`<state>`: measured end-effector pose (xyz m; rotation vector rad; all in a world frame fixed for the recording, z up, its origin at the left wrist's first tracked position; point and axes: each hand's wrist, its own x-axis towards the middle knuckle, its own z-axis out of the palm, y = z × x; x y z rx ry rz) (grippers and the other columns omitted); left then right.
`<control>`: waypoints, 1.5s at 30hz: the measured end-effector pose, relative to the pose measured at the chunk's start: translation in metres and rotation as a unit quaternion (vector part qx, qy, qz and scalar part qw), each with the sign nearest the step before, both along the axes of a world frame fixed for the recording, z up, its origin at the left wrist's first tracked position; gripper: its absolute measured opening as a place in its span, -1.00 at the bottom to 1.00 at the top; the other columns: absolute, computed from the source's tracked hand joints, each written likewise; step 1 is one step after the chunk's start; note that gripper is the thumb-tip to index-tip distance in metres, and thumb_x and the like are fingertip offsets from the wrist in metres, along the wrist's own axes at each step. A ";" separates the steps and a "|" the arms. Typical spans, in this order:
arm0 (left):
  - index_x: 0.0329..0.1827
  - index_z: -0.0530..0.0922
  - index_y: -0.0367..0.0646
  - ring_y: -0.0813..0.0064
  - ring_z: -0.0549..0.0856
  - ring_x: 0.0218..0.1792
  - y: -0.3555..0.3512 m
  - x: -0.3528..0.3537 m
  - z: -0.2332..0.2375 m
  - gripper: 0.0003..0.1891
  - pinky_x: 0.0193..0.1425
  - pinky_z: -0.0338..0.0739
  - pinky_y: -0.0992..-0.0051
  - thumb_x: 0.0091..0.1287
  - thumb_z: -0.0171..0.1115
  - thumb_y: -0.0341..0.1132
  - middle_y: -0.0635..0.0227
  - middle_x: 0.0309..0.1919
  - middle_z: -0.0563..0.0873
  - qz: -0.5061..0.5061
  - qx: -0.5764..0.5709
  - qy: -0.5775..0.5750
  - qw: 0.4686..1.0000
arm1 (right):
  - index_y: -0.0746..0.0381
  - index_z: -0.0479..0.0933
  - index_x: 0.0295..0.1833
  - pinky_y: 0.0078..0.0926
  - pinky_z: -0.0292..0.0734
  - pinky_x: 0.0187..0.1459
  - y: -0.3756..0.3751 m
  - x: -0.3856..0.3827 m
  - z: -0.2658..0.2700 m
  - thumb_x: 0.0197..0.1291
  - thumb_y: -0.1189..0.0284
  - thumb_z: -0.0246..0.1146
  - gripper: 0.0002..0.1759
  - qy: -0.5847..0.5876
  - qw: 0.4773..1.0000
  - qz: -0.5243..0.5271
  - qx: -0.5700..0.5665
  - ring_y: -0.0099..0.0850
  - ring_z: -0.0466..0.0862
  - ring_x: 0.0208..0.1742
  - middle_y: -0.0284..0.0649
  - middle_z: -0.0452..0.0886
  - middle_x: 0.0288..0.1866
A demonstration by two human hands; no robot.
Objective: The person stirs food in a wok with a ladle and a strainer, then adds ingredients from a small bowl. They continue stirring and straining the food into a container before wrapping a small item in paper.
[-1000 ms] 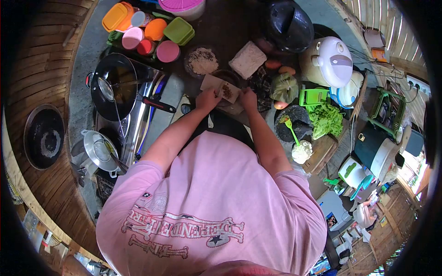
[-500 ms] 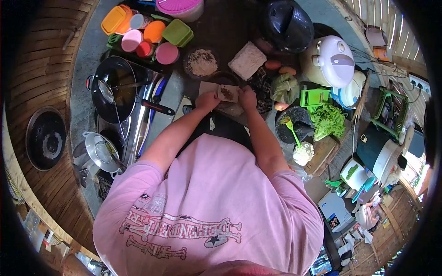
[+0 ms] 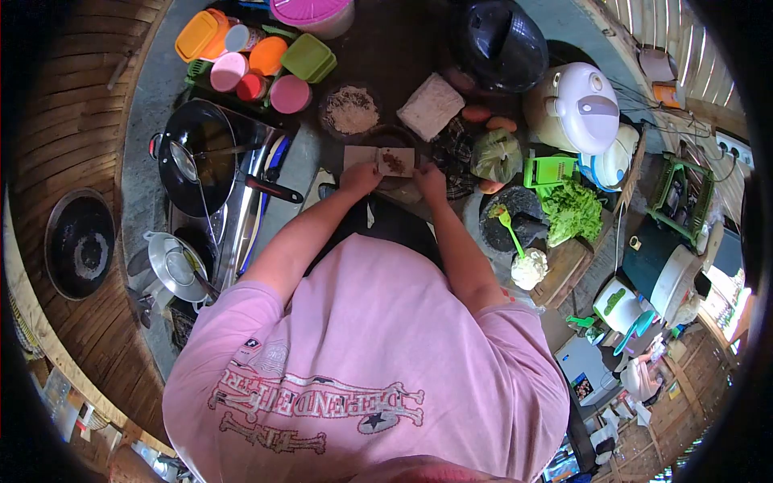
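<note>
Two pale, square bread-like slices [image 3: 361, 157] are spread side by side in front of me, above a dark bowl [image 3: 394, 134]. Brown crumbly filling [image 3: 394, 163] lies on the right one. My left hand [image 3: 361, 176] is closed on the lower edge near the middle. At the right edge, my right hand [image 3: 430, 182] has its fingers pinched at the corner of the filled slice. Just beyond the slices are a bowl of pale crumbs [image 3: 352, 110] and a white block-shaped package [image 3: 431, 107].
To the left, a wok [image 3: 197, 157] with a ladle sits on a stove. A mortar [image 3: 511, 217] with a green spoon, leafy lettuce [image 3: 575, 211], a rice cooker [image 3: 576, 109] and a bagged vegetable [image 3: 497, 155] stand right. Lidded containers [image 3: 269, 56] crowd the back left.
The slices have shifted slightly left and now show more fully. My right hand has moved a little down and covers less of the filled slice's edge.
</note>
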<state>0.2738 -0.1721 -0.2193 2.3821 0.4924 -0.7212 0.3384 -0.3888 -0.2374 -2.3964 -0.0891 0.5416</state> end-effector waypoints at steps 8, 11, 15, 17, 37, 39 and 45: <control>-0.18 0.70 -0.01 -0.01 0.74 -0.09 -0.001 -0.002 -0.003 -0.70 -0.03 0.62 0.00 0.30 0.23 -0.01 0.11 -0.20 0.77 -0.012 -0.016 -0.010 1.000 | 0.23 0.72 -0.26 0.00 0.61 -0.07 0.001 -0.007 -0.008 0.16 0.23 0.34 -0.73 0.074 0.994 0.023 -0.082 0.08 0.72 -0.13 0.08 0.72 -0.27; -0.16 0.70 -0.01 -0.01 0.74 -0.09 -0.002 -0.003 -0.004 -0.71 -0.02 0.61 0.00 0.30 0.23 -0.02 0.11 -0.19 0.77 -0.013 -0.012 -0.009 1.000 | 0.22 0.72 -0.24 -0.01 0.62 -0.05 0.001 -0.009 -0.010 0.18 0.23 0.32 -0.74 0.078 0.990 0.035 -0.111 0.07 0.72 -0.12 0.08 0.72 -0.25; -0.17 0.70 -0.01 -0.02 0.74 -0.11 -0.002 -0.002 -0.004 -0.72 -0.05 0.62 0.00 0.29 0.23 -0.03 0.10 -0.21 0.77 -0.013 -0.017 -0.008 1.000 | 0.22 0.68 -0.20 -0.01 0.62 -0.08 0.007 -0.011 0.003 0.22 0.26 0.29 -0.75 0.035 0.999 0.030 -0.013 0.07 0.72 -0.15 0.05 0.72 -0.25; -0.18 0.71 -0.02 -0.02 0.74 -0.13 -0.002 -0.002 -0.003 -0.72 -0.06 0.62 0.00 0.29 0.23 -0.03 0.10 -0.23 0.77 -0.010 -0.015 -0.008 1.000 | 0.22 0.66 -0.20 -0.01 0.62 -0.09 0.007 -0.011 0.012 0.23 0.27 0.28 -0.77 0.018 0.996 0.083 0.001 0.07 0.72 -0.16 0.04 0.72 -0.25; -0.22 0.72 0.00 -0.01 0.75 -0.15 0.002 0.002 0.005 -0.74 -0.09 0.63 0.04 0.26 0.26 -0.04 0.10 -0.26 0.77 0.010 -0.016 -0.041 0.999 | 0.19 0.58 -0.20 0.01 0.60 -0.15 0.011 -0.006 0.042 0.21 0.32 0.27 -0.83 -0.036 0.992 0.117 -0.004 0.07 0.69 -0.15 0.00 0.68 -0.20; -0.23 0.71 -0.02 0.00 0.75 -0.14 -0.001 -0.002 0.003 -0.73 -0.09 0.63 0.04 0.27 0.25 -0.03 0.11 -0.25 0.77 0.012 -0.012 -0.033 0.999 | 0.19 0.58 -0.20 0.00 0.60 -0.16 0.007 -0.010 0.041 0.19 0.31 0.27 -0.82 -0.011 0.989 0.146 -0.017 0.07 0.69 -0.15 -0.01 0.68 -0.21; -0.25 0.70 -0.05 -0.01 0.75 -0.15 -0.003 -0.004 0.001 -0.72 -0.10 0.63 0.02 0.27 0.25 -0.04 0.10 -0.27 0.77 0.001 0.002 -0.051 0.999 | 0.18 0.58 -0.21 -0.01 0.59 -0.15 0.010 -0.012 0.039 0.19 0.29 0.27 -0.80 -0.032 0.990 0.135 -0.032 0.04 0.69 -0.13 -0.02 0.67 -0.23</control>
